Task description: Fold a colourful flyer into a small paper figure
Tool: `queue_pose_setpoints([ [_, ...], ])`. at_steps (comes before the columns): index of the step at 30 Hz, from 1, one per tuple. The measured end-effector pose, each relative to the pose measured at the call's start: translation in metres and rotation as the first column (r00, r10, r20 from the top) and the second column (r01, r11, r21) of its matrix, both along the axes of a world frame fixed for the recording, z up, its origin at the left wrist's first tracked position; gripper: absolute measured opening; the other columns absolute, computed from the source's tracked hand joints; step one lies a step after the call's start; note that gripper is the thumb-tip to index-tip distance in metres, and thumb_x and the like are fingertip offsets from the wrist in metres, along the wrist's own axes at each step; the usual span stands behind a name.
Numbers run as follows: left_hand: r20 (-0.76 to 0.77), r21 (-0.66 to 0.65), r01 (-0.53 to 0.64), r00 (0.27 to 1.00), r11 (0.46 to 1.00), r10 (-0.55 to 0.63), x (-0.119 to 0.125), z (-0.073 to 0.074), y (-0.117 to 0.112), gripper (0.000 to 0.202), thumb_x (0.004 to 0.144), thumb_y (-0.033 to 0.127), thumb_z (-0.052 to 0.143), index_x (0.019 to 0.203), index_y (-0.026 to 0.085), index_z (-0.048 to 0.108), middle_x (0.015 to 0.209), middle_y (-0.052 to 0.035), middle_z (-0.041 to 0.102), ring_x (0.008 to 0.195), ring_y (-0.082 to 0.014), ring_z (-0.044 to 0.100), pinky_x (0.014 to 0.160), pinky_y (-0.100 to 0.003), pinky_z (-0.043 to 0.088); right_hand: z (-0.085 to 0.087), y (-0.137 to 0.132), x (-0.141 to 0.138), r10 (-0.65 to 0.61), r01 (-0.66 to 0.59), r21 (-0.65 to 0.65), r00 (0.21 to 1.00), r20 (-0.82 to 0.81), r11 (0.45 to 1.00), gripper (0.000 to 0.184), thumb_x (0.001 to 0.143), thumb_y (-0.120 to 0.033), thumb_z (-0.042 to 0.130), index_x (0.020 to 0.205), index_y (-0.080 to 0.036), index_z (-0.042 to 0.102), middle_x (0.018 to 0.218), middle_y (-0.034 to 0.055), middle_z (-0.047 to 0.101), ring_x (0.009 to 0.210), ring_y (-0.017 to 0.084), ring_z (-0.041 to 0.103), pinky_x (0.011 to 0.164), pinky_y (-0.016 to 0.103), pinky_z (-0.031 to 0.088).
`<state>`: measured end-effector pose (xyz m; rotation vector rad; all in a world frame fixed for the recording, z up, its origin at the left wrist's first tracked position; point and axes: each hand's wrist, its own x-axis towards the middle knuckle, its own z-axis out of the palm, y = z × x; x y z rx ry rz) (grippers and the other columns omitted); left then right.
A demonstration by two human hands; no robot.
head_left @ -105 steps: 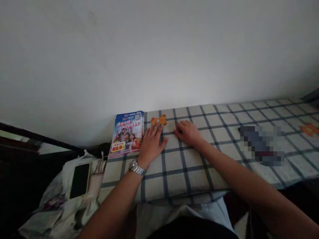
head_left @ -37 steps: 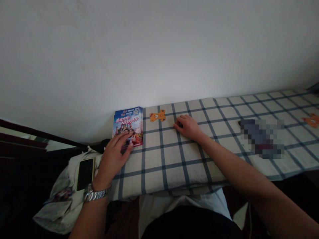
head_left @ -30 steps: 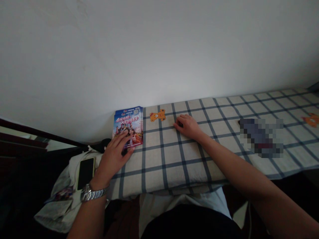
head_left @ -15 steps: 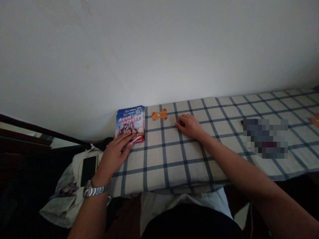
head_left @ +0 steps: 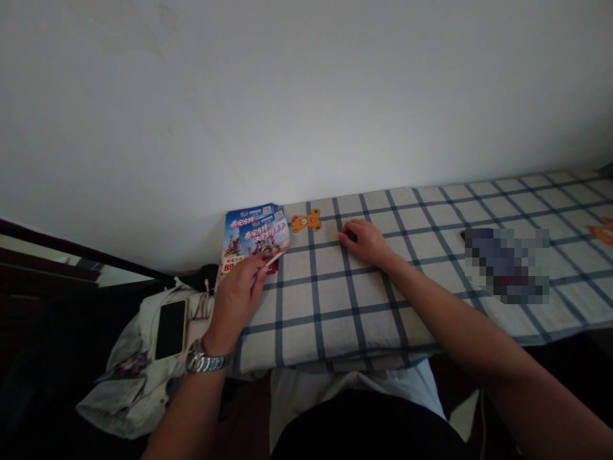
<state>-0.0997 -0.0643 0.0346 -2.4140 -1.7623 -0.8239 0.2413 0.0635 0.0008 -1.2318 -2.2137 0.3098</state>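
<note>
A stack of colourful flyers (head_left: pixel 242 237) lies at the far left corner of the checked cloth (head_left: pixel 364 300), against the white wall. My left hand (head_left: pixel 238 295), with a metal watch on the wrist, pinches the near edge of the top flyer (head_left: pixel 265 239) and lifts it, tilted, off the stack. My right hand (head_left: pixel 366 243) rests palm down on the cloth to the right, fingers loosely curled, holding nothing I can see. An orange bear figure (head_left: pixel 306 222) printed on the cloth sits between the stack and my right hand.
A phone (head_left: pixel 171 320) with a dark screen lies on a crumpled white cloth (head_left: pixel 129 377) left of the checked surface. A blurred-out dark object (head_left: pixel 505 263) lies on the cloth at right. Another orange bear print (head_left: pixel 603 230) shows at the far right edge.
My left hand moved from the cloth to the flyer stack, then gripped the top flyer's near edge and raised it, swinging it rightward. My right hand stayed put.
</note>
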Motion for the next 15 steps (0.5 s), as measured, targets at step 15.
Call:
queue_pose_setpoints([
  [15, -0.094, -0.176, 0.387, 0.909, 0.905, -0.407, 0.089, -0.022, -0.002, 0.017, 0.107, 0.028, 0.057, 0.121, 0.021, 0.062, 0.16, -0.0139, 0.05, 0.152, -0.0325, 0.047, 0.126, -0.057, 0.044, 0.0, 0.005, 0.009, -0.166, 0.168, -0.019, 0.941, -0.294, 0.986, 0.03, 0.103, -0.042, 0.055, 0.081, -0.023, 0.06, 0.076, 0.0031, 0.062, 0.071, 0.02, 0.056, 0.066, 0.033, 0.042],
])
